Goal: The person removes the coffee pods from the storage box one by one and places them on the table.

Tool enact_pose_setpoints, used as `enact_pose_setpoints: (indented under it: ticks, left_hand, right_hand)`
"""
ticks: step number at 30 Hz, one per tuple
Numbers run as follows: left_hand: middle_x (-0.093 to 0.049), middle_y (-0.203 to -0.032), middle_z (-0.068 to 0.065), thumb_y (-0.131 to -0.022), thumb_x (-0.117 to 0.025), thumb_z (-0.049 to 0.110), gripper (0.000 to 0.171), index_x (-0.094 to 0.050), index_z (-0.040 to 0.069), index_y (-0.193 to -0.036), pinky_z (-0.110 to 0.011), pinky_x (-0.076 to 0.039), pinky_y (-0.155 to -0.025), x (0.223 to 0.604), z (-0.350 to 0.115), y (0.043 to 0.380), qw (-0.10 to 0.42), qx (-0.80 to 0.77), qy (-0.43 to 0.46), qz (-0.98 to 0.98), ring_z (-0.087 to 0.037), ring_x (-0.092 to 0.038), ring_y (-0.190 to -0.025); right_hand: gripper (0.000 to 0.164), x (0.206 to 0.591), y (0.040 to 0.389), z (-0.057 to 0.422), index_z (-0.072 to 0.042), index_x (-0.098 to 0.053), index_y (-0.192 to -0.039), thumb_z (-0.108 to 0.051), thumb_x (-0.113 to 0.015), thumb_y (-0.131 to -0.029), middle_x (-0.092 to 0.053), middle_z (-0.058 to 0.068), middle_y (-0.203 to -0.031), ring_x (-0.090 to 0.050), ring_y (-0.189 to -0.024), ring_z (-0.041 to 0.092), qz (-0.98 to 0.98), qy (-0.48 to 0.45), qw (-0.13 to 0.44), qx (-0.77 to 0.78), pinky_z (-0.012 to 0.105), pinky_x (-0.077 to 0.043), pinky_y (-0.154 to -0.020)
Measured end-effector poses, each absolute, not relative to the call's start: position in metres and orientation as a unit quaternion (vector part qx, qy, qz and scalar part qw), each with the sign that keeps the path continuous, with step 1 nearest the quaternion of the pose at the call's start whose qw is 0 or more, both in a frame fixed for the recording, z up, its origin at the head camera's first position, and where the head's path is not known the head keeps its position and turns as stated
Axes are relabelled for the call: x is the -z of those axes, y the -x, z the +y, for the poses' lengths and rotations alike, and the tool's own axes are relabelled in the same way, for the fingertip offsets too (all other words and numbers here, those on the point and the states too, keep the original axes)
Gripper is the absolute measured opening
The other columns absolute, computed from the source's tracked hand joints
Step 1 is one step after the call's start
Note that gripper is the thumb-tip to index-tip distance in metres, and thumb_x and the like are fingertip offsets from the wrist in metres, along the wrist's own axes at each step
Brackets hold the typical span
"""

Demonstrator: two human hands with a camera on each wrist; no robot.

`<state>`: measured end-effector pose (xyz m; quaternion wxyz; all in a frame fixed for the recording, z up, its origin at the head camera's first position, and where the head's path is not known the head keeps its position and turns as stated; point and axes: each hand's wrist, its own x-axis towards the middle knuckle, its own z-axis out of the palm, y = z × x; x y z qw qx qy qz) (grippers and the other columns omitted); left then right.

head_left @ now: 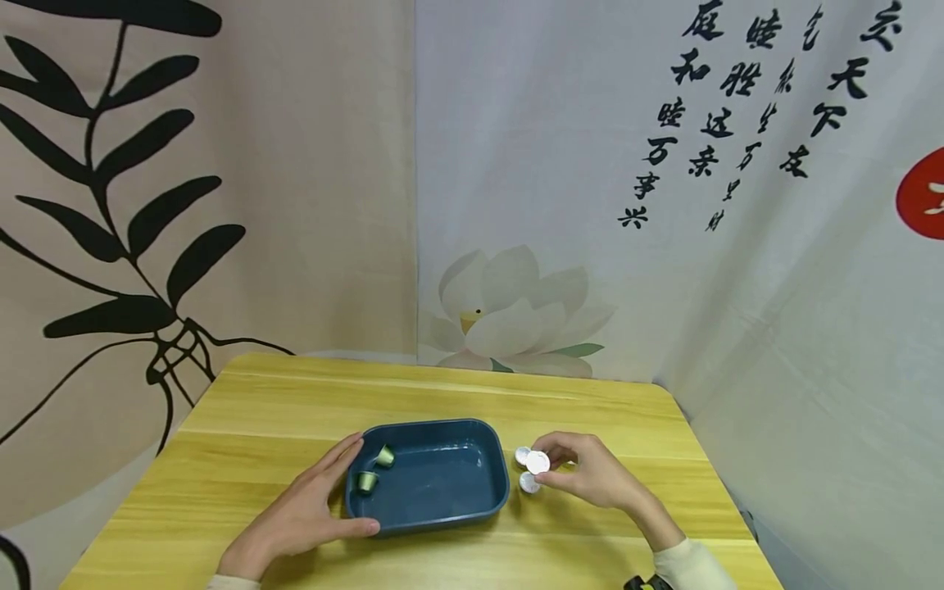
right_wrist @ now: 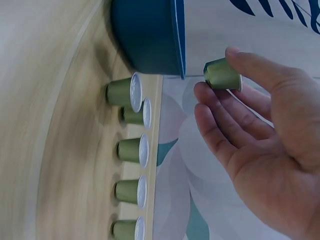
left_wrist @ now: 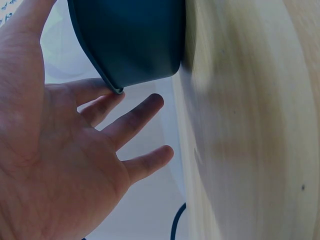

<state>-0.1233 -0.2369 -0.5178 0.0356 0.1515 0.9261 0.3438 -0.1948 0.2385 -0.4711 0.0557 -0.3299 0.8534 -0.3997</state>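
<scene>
My left hand (head_left: 306,508) is spread along the left side of a dark blue tray (head_left: 428,523), thumb at the near rim and fingertips at the left rim. In the left wrist view its fingers (left_wrist: 135,120) are straight, some at the tray's rim. Two green coffee capsules (head_left: 366,482) lie tipped inside the tray. Just right of the tray, my right hand (head_left: 590,471) pinches another green coffee capsule (right_wrist: 222,75) between thumb and fingers, raised off the table with its white lid (head_left: 537,463) facing up in the head view.
Several more green capsules (right_wrist: 131,150) stand lid up on the wooden table (head_left: 634,426) to the right of the tray, mostly hidden by my right hand in the head view. A printed curtain (head_left: 332,205) hangs behind the table.
</scene>
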Motion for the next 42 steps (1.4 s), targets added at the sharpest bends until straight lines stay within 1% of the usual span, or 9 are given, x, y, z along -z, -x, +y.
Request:
enact_pose_setpoints:
  ticks: [4,7,11,16,22,26,31,36,42]
  left_hand:
    - [-0.024,-0.19,-0.014,-0.084,-0.091,0.072,0.131,-0.028,0.007,-0.18,-0.078,-0.047,-0.122,0.518,-0.236,0.123,0.039,-0.344,-0.152,0.926,-0.056,-0.04,-0.165]
    - [-0.024,-0.19,-0.014,-0.085,-0.091,0.072,0.131,-0.028,0.008,-0.18,-0.078,-0.047,-0.122,0.518,-0.236,0.123,0.041,-0.341,-0.151,0.927,-0.056,-0.04,-0.166]
    - [-0.024,-0.189,-0.016,-0.084,-0.091,0.072,0.131,-0.028,0.007,-0.18,-0.079,-0.047,-0.122,0.518,-0.236,0.122,0.042,-0.34,-0.149,0.928,-0.056,-0.039,-0.166]
    - [-0.024,-0.189,-0.016,-0.084,-0.091,0.072,0.131,-0.029,0.006,-0.179,-0.079,-0.047,-0.122,0.518,-0.236,0.121,0.042,-0.342,-0.15,0.927,-0.057,-0.039,-0.166]
    - [-0.023,-0.19,-0.016,-0.084,-0.091,0.072,0.131,-0.028,0.007,-0.18,-0.079,-0.046,-0.122,0.518,-0.236,0.121,0.042,-0.345,-0.148,0.926,-0.057,-0.038,-0.166]
    - [-0.023,-0.19,-0.016,-0.085,-0.091,0.071,0.131,-0.028,0.008,-0.18,-0.079,-0.047,-0.122,0.518,-0.236,0.121,0.044,-0.345,-0.148,0.926,-0.057,-0.038,-0.166]
    - [-0.023,-0.19,-0.016,-0.085,-0.09,0.073,0.131,-0.027,0.008,-0.18,-0.078,-0.047,-0.122,0.519,-0.237,0.122,0.043,-0.34,-0.15,0.927,-0.056,-0.039,-0.166]
    - [-0.022,-0.19,-0.015,-0.085,-0.089,0.074,0.132,-0.026,0.007,-0.18,-0.078,-0.048,-0.122,0.519,-0.236,0.122,0.043,-0.339,-0.152,0.928,-0.056,-0.038,-0.166]
    - [-0.021,-0.19,-0.015,-0.085,-0.088,0.076,0.133,-0.026,0.008,-0.18,-0.078,-0.048,-0.122,0.52,-0.236,0.123,0.04,-0.338,-0.151,0.928,-0.056,-0.038,-0.167]
  right_hand:
    - [0.026,0.473,0.192,0.247,-0.017,-0.079,-0.125,-0.016,-0.088,-0.101,-0.083,-0.001,-0.111,-0.076,-0.097,0.005,0.86,0.312,0.058,0.398,0.037,-0.068,-0.093]
    - [0.026,0.476,0.19,0.253,-0.019,-0.079,-0.126,-0.019,-0.087,-0.101,-0.082,-0.002,-0.113,-0.076,-0.099,0.006,0.864,0.299,0.068,0.399,0.035,-0.068,-0.094]
    - [0.029,0.481,0.19,0.259,-0.016,-0.078,-0.13,-0.022,-0.086,-0.102,-0.082,0.0,-0.118,-0.076,-0.101,0.007,0.864,0.292,0.079,0.403,0.032,-0.068,-0.096]
    - [0.031,0.49,0.19,0.266,-0.013,-0.077,-0.131,-0.022,-0.086,-0.102,-0.081,0.003,-0.122,-0.077,-0.103,0.008,0.864,0.285,0.081,0.407,0.027,-0.067,-0.095]
    - [0.03,0.501,0.19,0.272,-0.013,-0.077,-0.129,-0.022,-0.087,-0.102,-0.082,0.004,-0.122,-0.08,-0.105,0.013,0.867,0.277,0.08,0.405,0.025,-0.067,-0.095]
    - [0.029,0.506,0.189,0.274,-0.012,-0.077,-0.129,-0.017,-0.086,-0.102,-0.082,0.004,-0.122,-0.079,-0.104,0.01,0.87,0.274,0.081,0.402,0.024,-0.067,-0.094]
    - [0.028,0.511,0.189,0.275,-0.009,-0.077,-0.128,-0.018,-0.086,-0.102,-0.082,0.005,-0.119,-0.078,-0.102,0.007,0.874,0.277,0.075,0.391,0.025,-0.067,-0.092]
    - [0.028,0.514,0.189,0.277,-0.007,-0.078,-0.126,-0.019,-0.086,-0.102,-0.081,0.006,-0.117,-0.077,-0.101,0.007,0.88,0.273,0.071,0.381,0.026,-0.067,-0.09]
    - [0.029,0.516,0.192,0.276,-0.007,-0.079,-0.126,-0.018,-0.087,-0.101,-0.081,0.002,-0.115,-0.077,-0.1,0.008,0.893,0.256,0.072,0.364,0.029,-0.068,-0.091]
